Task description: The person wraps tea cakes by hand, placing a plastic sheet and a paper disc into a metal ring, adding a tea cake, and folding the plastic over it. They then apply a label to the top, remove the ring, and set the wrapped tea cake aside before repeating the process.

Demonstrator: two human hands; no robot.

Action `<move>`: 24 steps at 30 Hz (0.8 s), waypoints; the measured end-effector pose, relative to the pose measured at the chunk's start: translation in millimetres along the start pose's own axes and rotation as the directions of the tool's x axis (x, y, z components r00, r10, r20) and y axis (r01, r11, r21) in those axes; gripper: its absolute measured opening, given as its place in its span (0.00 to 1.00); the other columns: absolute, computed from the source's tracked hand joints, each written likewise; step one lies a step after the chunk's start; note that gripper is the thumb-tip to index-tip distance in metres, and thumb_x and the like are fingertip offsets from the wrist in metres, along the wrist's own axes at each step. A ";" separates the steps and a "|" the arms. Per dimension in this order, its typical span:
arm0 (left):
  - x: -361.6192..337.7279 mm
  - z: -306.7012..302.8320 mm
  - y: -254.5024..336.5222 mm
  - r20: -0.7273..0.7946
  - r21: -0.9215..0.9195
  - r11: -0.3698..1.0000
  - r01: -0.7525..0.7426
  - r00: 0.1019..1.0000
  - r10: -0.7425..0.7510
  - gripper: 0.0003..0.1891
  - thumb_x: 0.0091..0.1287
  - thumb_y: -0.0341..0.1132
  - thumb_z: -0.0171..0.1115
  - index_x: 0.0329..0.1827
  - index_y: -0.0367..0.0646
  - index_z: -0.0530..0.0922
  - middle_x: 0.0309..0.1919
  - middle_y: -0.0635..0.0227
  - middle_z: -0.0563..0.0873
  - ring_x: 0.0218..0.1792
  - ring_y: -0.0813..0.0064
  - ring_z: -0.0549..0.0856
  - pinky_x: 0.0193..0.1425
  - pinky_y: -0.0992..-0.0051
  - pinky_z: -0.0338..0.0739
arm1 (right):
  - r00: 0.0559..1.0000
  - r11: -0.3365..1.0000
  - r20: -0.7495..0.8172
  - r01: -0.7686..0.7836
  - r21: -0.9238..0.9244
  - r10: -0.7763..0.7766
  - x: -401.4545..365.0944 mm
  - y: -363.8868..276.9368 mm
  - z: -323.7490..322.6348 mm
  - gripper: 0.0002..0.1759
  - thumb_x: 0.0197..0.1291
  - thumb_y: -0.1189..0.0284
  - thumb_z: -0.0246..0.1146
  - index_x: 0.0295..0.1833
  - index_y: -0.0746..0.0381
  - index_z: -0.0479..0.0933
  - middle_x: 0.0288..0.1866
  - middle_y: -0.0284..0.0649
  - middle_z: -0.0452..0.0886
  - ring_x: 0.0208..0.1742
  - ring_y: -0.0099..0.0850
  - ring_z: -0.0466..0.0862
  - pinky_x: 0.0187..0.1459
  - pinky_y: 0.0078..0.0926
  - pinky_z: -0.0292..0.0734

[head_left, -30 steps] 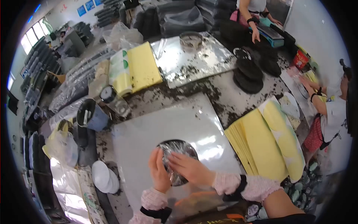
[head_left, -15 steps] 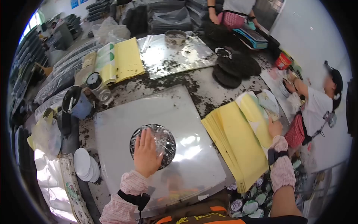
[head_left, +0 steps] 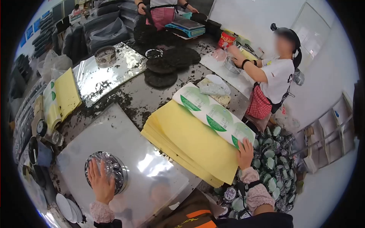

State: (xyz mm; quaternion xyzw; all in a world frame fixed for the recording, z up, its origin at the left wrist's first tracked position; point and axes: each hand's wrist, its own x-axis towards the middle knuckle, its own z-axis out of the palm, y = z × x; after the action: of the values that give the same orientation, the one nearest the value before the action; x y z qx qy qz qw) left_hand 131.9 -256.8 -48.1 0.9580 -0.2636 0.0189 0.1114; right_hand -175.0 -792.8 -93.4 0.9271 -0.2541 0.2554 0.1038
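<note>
My left hand [head_left: 102,181] lies with spread fingers on a round dark cake under clear film [head_left: 119,175]. The cake rests on a stack of clear plastic sheets [head_left: 80,148] near the table's front left. My right hand [head_left: 245,152] has its fingers apart at the lower right end of a white label strip with green designs [head_left: 215,112]. That strip lies along the far right edge of a stack of yellow sheets [head_left: 190,138].
Dark discs [head_left: 161,78] sit behind, beside a shiny sheet stack [head_left: 110,72] bearing a ring [head_left: 105,56]. Two co-workers stand beyond. Many wrapped round packages [head_left: 270,167] are piled at right, white discs [head_left: 68,207] at front left.
The view has swung right. My right hand has moved from the label strip's far end to its near end, and the strip now lies flatter. My left hand stays on the cake.
</note>
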 end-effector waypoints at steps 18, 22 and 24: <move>1.1 -16.0 13.9 -0.075 -0.064 0.998 0.022 0.997 -0.027 0.37 0.66 0.47 0.64 0.79 0.49 0.66 0.80 0.47 0.59 0.81 0.45 0.55 0.82 0.46 0.46 | 0.861 0.809 -0.164 -0.365 0.460 0.482 87.9 44.1 1.3 0.16 0.62 0.69 0.67 0.54 0.65 0.83 0.55 0.44 0.81 0.56 0.37 0.78 0.61 0.36 0.74; -3.8 -6.8 6.2 -0.023 -0.033 0.999 -0.040 0.999 0.039 0.36 0.67 0.52 0.63 0.78 0.52 0.68 0.80 0.51 0.61 0.81 0.46 0.56 0.82 0.46 0.46 | 0.939 0.446 0.078 0.086 0.891 -0.336 129.5 -257.7 -31.7 0.21 0.58 0.66 0.70 0.55 0.63 0.82 0.61 0.50 0.77 0.63 0.43 0.74 0.65 0.40 0.71; -0.1 -3.3 -0.4 -0.035 -0.039 0.999 -0.028 0.999 0.026 0.35 0.67 0.54 0.63 0.76 0.54 0.71 0.79 0.53 0.63 0.80 0.47 0.58 0.82 0.46 0.46 | 0.754 0.233 0.001 0.202 0.951 -0.657 115.1 -363.7 -36.7 0.23 0.56 0.64 0.71 0.56 0.62 0.82 0.65 0.52 0.75 0.67 0.47 0.73 0.67 0.42 0.70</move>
State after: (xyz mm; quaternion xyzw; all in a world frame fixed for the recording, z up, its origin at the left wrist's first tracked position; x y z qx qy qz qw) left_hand 132.1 -255.7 -45.0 0.9515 -0.2749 0.0319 0.1345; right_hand 85.5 -520.2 -24.5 0.8842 0.1894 0.1126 -0.4120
